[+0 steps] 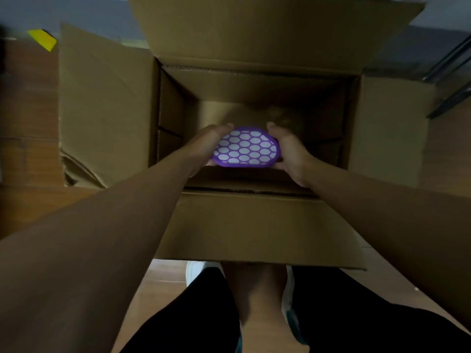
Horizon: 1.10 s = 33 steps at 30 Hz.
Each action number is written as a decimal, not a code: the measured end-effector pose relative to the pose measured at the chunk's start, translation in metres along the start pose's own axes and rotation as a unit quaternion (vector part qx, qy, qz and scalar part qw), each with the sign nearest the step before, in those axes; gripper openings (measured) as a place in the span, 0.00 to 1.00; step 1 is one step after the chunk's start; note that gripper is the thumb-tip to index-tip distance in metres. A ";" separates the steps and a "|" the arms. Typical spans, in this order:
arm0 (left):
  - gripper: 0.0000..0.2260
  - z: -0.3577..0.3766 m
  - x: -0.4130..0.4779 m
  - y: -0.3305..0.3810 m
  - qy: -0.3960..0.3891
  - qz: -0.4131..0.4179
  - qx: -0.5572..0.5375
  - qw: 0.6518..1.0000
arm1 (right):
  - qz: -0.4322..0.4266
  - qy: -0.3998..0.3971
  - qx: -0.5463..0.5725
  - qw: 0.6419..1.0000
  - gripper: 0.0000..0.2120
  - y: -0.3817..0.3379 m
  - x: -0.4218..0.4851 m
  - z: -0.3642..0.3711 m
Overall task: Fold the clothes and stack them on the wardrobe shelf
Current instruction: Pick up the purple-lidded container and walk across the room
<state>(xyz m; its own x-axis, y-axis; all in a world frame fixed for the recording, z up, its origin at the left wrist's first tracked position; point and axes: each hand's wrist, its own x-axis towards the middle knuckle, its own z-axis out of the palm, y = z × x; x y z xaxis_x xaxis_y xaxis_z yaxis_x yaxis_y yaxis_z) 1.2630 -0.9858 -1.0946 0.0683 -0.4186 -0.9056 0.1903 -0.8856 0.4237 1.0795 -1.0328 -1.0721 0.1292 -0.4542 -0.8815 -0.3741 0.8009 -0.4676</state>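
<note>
Head view: my left grip [207, 146] and right grip [291, 152] each clasp one end of a purple lattice piece [246, 149] inside the open cardboard box [254, 225], near its front wall; no clothes or wardrobe shelf in sight; if either side loosens, I judge it could tip and drop.

Purple tray [246, 148], white circle pattern; brown cardboard box [257, 222].

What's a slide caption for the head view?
Person's left hand and right hand hold a purple honeycomb-patterned object over an open cardboard box.
</note>
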 end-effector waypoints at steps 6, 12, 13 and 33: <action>0.24 0.008 -0.025 0.011 0.069 0.011 0.106 0.992 | -0.007 0.036 -0.098 0.995 0.19 -0.019 -0.021 -0.003; 0.29 0.014 -0.125 0.046 0.085 0.052 0.158 0.982 | -0.080 0.044 -0.089 0.992 0.07 -0.066 -0.106 0.001; 0.27 0.014 -0.149 0.053 0.086 0.064 0.143 0.984 | -0.088 0.044 -0.066 0.993 0.07 -0.076 -0.127 0.002; 0.09 0.097 -0.684 0.074 0.202 0.099 -0.250 0.942 | -0.080 -0.154 -0.339 0.925 0.08 -0.182 -0.566 -0.069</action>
<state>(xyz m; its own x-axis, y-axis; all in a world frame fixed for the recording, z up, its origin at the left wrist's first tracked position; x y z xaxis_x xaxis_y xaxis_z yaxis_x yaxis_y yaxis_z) 1.1350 -0.7848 -0.4416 0.4990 -0.3641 -0.7864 0.5659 -0.5503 0.6139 1.0113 -0.9486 -0.4835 0.4487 -0.3292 -0.8308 -0.8042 0.2567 -0.5360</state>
